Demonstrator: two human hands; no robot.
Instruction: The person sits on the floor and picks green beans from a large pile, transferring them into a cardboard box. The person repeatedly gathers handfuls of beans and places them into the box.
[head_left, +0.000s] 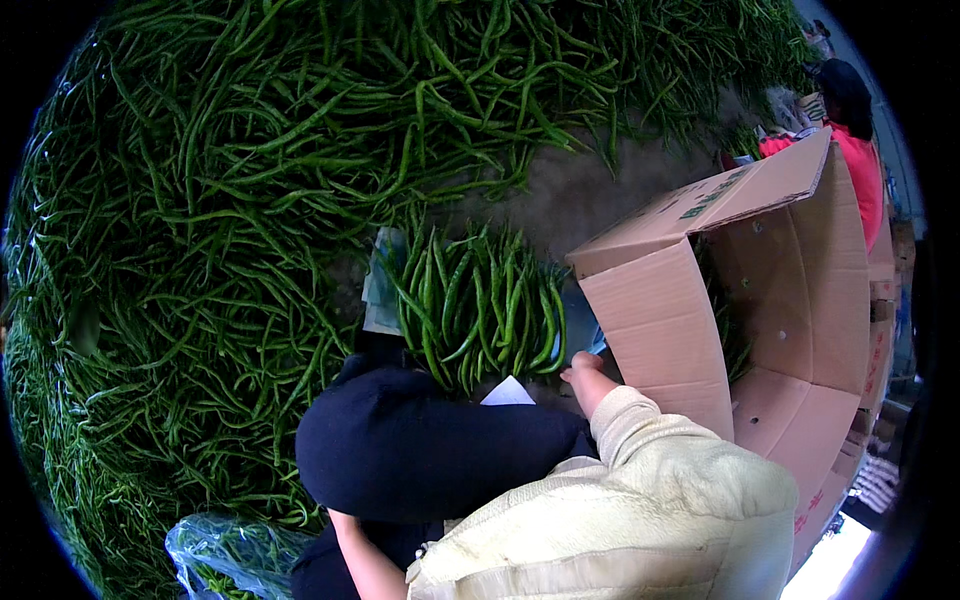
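My right hand (583, 366) is at the lower right edge of a neat bundle of long green chili peppers (480, 307), beside a blue sheet (581, 319). Its fingers are mostly hidden, so whether it grips anything is unclear. The peppers lie side by side, with a pale blue-green sheet (386, 285) showing at their left end. A white piece (508, 392) pokes out between the bundle and my dark-trousered leg. My left forearm shows at the bottom, but the hand is hidden behind my knee.
Loose green chilies (225, 247) are heaped ahead and to the left. An open cardboard box (652, 322) stands tilted at the right, with some greenery inside. A clear plastic bag of chilies (240, 551) lies at lower left. Beyond the box is a person in red (862, 165).
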